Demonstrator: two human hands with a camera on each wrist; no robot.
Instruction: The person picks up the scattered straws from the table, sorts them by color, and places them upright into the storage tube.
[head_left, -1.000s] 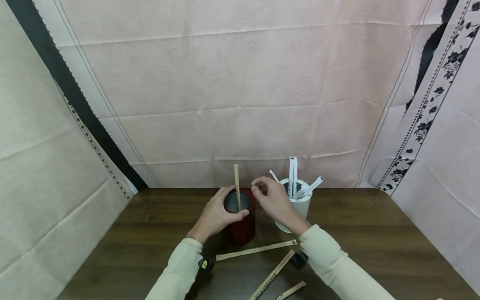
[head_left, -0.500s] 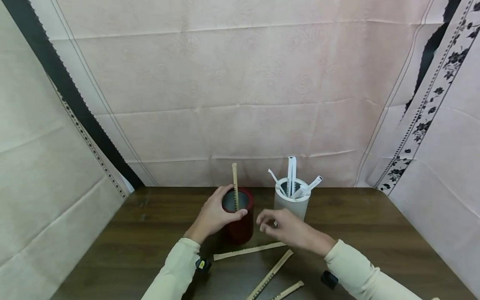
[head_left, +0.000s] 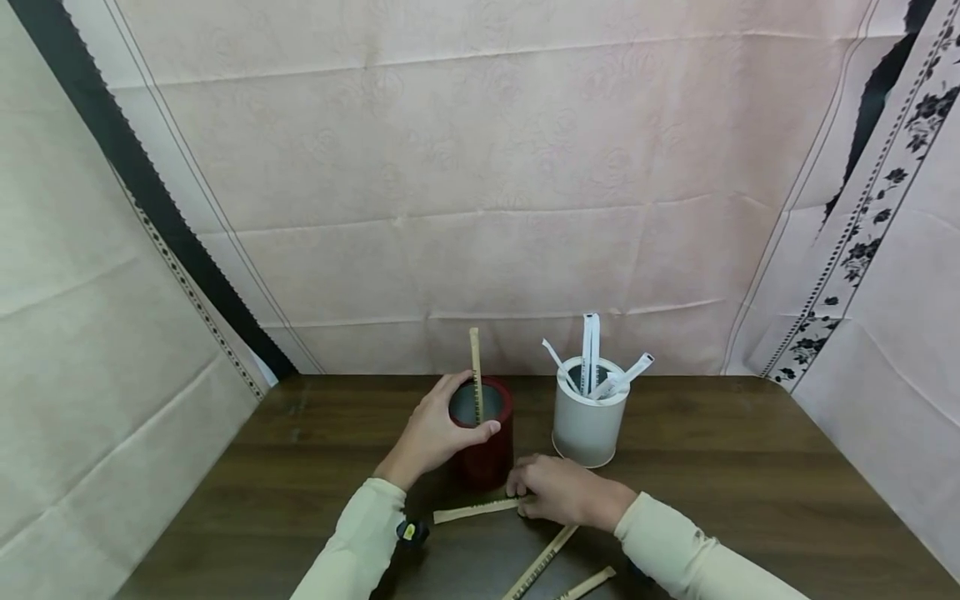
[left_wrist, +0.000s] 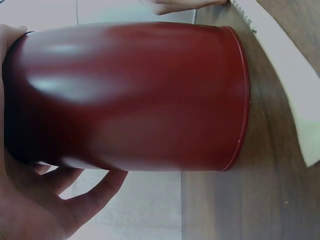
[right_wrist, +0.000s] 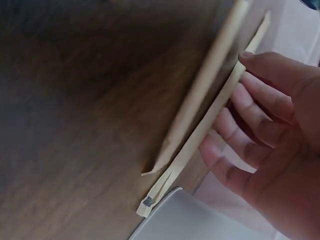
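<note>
My left hand (head_left: pixel 435 429) grips a dark red cylindrical cup (head_left: pixel 487 454) near its rim, thumb at the front and fingers round the far side. One slim tan paper packet (head_left: pixel 476 358) with printed marks stands upright in that cup. In the left wrist view the cup (left_wrist: pixel 140 100) fills the middle. Just in front of it, my right hand (head_left: pixel 566 492) pinches another tan packet (head_left: pixel 472 511) between thumb and fingertips. The right wrist view shows this packet (right_wrist: pixel 197 135) running along the fingertips, close over the brown table.
A white cup (head_left: pixel 588 429) holding several white paper packets (head_left: pixel 590 342) stands right of the red cup. Two more tan packets, one longer in view (head_left: pixel 542 562) and one partly cut off (head_left: pixel 587 583), lie near the front. Pale cloth (head_left: pixel 487 183) hangs behind the wooden table (head_left: pixel 315 467).
My right hand has come down from between the cups to the table and now pinches the tan packet there. The left hand keeps its grip on the red cup.
</note>
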